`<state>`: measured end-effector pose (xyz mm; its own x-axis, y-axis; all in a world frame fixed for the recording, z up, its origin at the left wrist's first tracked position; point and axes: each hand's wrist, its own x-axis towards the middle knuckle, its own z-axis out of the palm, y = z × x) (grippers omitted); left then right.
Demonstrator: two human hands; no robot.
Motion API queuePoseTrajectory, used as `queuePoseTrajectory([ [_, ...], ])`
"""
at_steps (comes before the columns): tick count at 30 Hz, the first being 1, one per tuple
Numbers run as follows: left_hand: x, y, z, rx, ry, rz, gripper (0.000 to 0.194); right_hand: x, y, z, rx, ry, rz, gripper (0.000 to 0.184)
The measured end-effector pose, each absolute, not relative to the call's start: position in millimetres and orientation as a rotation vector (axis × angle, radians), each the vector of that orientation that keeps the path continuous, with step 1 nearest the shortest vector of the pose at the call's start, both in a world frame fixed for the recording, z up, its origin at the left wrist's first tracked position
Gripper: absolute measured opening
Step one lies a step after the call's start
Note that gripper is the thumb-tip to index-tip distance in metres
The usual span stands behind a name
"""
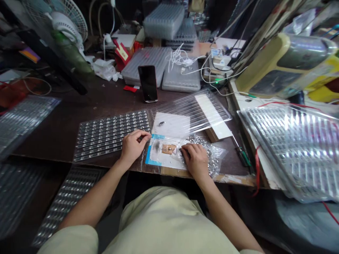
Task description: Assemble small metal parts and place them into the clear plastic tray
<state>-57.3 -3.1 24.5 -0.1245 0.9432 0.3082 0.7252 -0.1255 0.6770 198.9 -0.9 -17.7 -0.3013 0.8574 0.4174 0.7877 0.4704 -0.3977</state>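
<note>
My left hand point(133, 144) is closed in a pinch at the right edge of a clear plastic tray point(112, 134) holding rows of small dark and metallic parts; what its fingertips hold is too small to make out. My right hand point(196, 158) has curled fingers at the left side of a clear plastic bag point(215, 160) of tiny shiny metal pieces. Its fingertips are partly hidden. Between the hands lies a white sheet point(169, 163) edged with blue tape point(153, 162), bearing a small brown piece point(168, 149). A small metallic part point(161, 123) rests on white paper behind it.
A ridged clear tray point(182, 109) lies behind the work spot, beside a white strip point(213, 116). A green-handled screwdriver point(242, 155) lies at right. A phone point(148, 84) stands upright at the back. Stacked trays point(296, 151) overhang the right side; a fan point(66, 21) stands back left.
</note>
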Motion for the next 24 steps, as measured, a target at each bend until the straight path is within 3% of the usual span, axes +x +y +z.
queuePoseTrajectory([
  [9, -60.2, 0.2, 6.9, 2.323, 1.843, 0.865, 0.015, 201.0, -0.8, -15.5, -1.446, -2.152, 0.145, 0.014],
  [16, -63.7, -6.4, 10.9, 2.337, 1.921, 0.725, 0.019, 203.5, -0.1, -16.9, -1.369, -2.089, 0.214, 0.015],
  [24, -41.7, 56.4, 18.8, 2.286, 1.924, 0.836, 0.019, 196.7, -0.7, -8.5, -1.304, -1.991, 0.353, 0.012],
])
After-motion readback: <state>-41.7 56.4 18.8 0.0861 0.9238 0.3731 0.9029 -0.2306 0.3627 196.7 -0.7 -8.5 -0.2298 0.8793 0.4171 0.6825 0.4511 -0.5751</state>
